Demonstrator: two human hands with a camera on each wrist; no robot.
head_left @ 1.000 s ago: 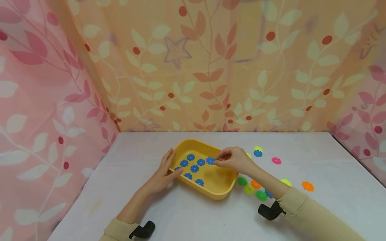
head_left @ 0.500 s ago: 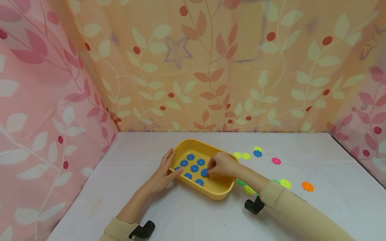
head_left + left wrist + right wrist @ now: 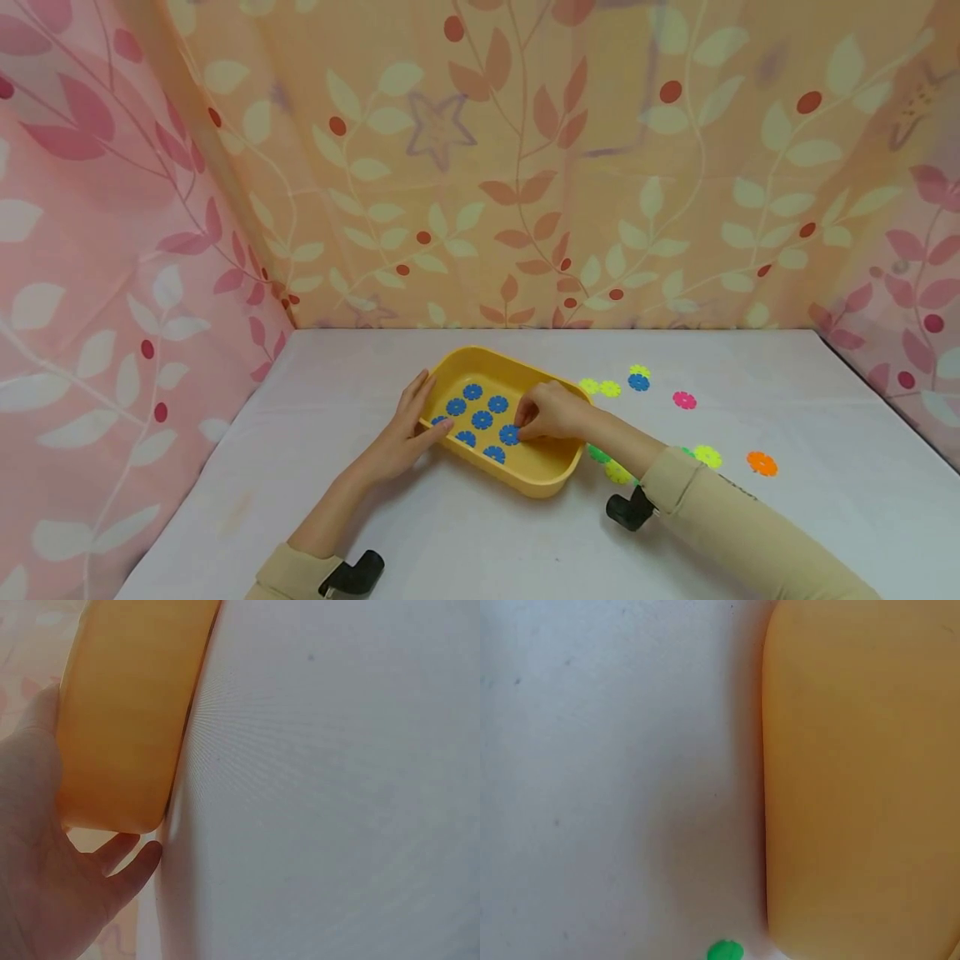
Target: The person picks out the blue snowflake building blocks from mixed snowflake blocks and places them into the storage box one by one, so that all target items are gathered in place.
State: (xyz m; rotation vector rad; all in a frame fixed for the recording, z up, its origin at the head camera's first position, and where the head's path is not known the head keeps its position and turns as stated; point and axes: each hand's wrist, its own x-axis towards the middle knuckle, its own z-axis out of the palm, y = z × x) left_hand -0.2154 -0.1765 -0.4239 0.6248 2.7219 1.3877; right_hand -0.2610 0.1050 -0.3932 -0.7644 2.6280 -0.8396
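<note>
A yellow plastic tub sits at an angle in the middle of the table. On its bottom lie several blue interlocking discs with notched, flower-like edges. My left hand holds the tub at its left end, thumb over the near rim and fingers along the outer side; the left wrist view shows that hand against the tub wall. Reaching inside over the right end, my right hand pinches one blue disc low at the tub's floor. The right wrist view has only the tub's outside, not the fingers.
Right of the tub, loose discs are scattered: yellow ones, a blue one, a pink one, an orange one. Green and yellow discs lie partly under my right forearm. Patterned curtains surround the white table.
My right hand has moved from the tub's far right rim down into the tub with the blue disc, then stayed nearly still. The left hand has kept its place.
</note>
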